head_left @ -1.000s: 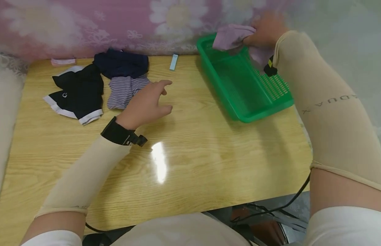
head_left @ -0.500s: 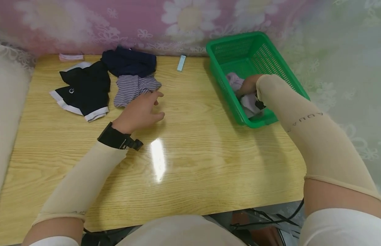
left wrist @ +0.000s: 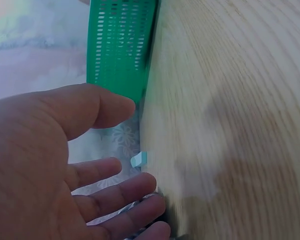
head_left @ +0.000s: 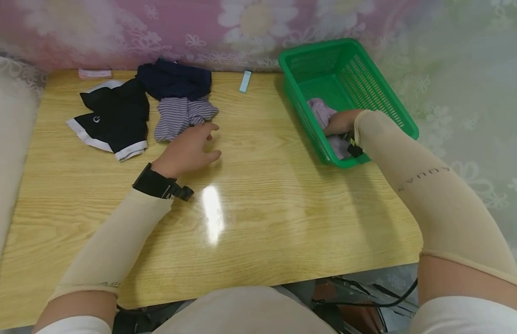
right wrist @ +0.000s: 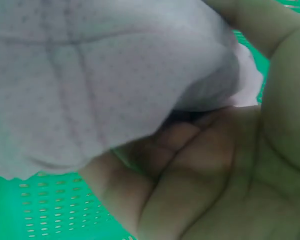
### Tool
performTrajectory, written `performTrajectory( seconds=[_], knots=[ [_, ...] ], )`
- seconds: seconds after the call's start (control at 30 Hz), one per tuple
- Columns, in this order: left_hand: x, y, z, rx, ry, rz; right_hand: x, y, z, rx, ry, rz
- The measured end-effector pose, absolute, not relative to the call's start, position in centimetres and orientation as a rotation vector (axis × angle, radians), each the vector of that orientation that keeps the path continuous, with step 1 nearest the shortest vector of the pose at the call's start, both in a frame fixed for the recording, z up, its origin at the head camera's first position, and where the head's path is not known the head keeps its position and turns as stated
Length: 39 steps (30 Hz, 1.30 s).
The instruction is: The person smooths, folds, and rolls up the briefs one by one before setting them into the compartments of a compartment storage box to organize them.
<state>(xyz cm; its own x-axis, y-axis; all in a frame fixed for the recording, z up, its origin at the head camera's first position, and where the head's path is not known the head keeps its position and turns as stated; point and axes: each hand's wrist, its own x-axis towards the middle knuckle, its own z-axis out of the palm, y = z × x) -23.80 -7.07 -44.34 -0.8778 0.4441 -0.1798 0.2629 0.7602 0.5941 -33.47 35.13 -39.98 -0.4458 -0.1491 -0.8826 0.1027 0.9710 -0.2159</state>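
Inside the green basket (head_left: 303, 113), my right hand (head_left: 339, 123) holds a folded lilac garment (head_left: 320, 111) low against the near left wall. The right wrist view shows its dotted, seamed fabric (right wrist: 100, 75) between thumb and fingers; some fingers are hidden beneath it. My left hand (head_left: 186, 150) hovers over the table with fingers loosely extended and nothing in its grasp. Just beyond it lies a folded grey-and-white striped garment (head_left: 172, 117), partly overlapped by the hand in the head view. In the left wrist view the left palm (left wrist: 35, 150) and spread fingers are bare.
A folded navy garment (head_left: 175, 81) lies behind the striped one. Left of them is a black garment (head_left: 118, 116) with white trim. A light blue strip (head_left: 245, 82) and a pink strip (head_left: 94, 74) sit by the back wall. Cables (head_left: 367, 304) hang below the front edge.
My right hand has carried the lilac garment from above the basket's far rim down into its near end. The left hand has stayed nearly in place beside the striped garment.
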Motion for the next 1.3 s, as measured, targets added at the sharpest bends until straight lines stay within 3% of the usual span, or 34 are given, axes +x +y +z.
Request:
performTrajectory(
  seconds=[0.23, 0.47, 0.6, 0.77, 1.0, 1.3],
  knots=[
    [-23.3, -8.4, -43.8, 0.52, 2.648, 0.853, -32.5, 35.5, -38.7, -0.103, 2.023, -0.334],
    [-22.8, -9.5, -42.5, 0.511, 2.672, 0.901, -31.9, 36.6, -34.5, -0.169, 2.229, -0.2],
    [-22.2, -9.8, -41.8, 0.546, 2.747, 0.863, -30.7, 34.9, -31.6, -0.197, 2.412, -0.118],
    [-21.3, -10.0, -41.4, 0.554, 2.845, 0.859, -27.4, 30.7, -30.1, -0.251, 2.668, -0.333],
    [-20.2, -11.0, -42.0, 0.52, 3.038, 0.977, -22.9, 24.7, -33.0, -0.489, 2.898, -0.607],
    [-20.2, -12.2, -44.1, 0.38, 3.206, 1.042, -19.9, 20.4, -38.4, -0.836, 3.091, -0.783]
  ],
)
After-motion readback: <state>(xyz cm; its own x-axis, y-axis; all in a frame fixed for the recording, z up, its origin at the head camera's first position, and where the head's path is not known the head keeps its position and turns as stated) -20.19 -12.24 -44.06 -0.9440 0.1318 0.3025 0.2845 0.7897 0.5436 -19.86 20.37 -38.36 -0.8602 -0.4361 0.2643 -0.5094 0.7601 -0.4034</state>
